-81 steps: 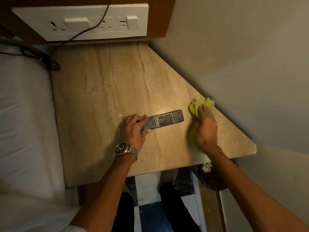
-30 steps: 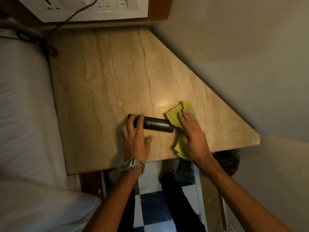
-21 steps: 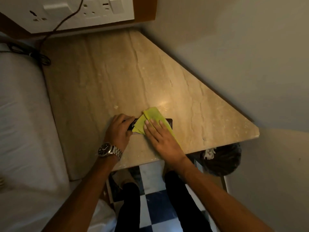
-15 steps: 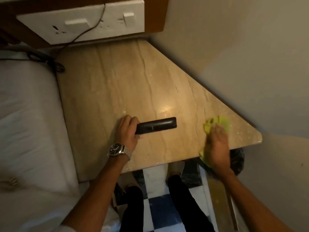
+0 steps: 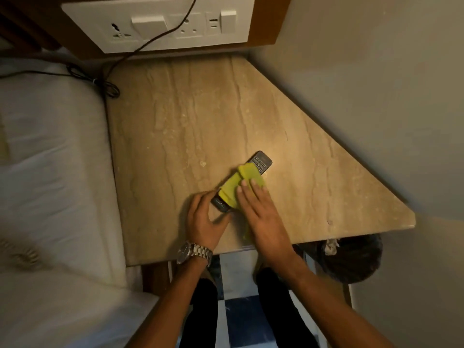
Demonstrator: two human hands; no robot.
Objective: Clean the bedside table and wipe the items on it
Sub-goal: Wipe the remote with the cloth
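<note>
A black remote control [image 5: 262,162] lies slanted on the beige marble bedside table [image 5: 190,121], buttons up, its far end pointing up and right. A yellow-green cloth [image 5: 237,187] covers its middle. My right hand [image 5: 258,214] presses flat on the cloth over the remote. My left hand [image 5: 203,219], with a metal wristwatch, grips the remote's near end between fingers and thumb. The middle of the remote is hidden under the cloth.
A white socket panel [image 5: 160,21] sits on the wooden headboard behind the table, with a black cable [image 5: 105,84] running down to the bed [image 5: 50,159] at left. A wall borders the table's slanted right edge. A dark waste bin [image 5: 351,259] stands below the right corner.
The remote was turned from back up to buttons up and now lies slanted. My right hand brought the cloth from the table's right edge back onto the remote.
</note>
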